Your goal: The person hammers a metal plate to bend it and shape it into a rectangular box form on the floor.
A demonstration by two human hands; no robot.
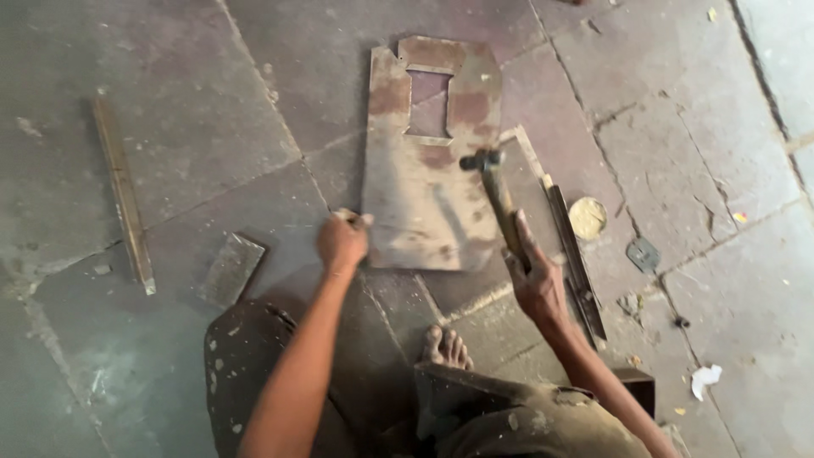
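Gripping the hammer [496,191] in my right hand [536,284], I am clenching my left hand [342,242] around a chisel [363,220] at the rusty steel plate [428,195] edge, keeping fingertips clear.

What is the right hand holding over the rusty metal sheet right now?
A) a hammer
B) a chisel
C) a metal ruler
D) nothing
A: the right hand grips the wooden handle of a hammer, whose head hangs above the rusty metal sheet, while the left hand is closed on a small tool at the sheet's left edge.
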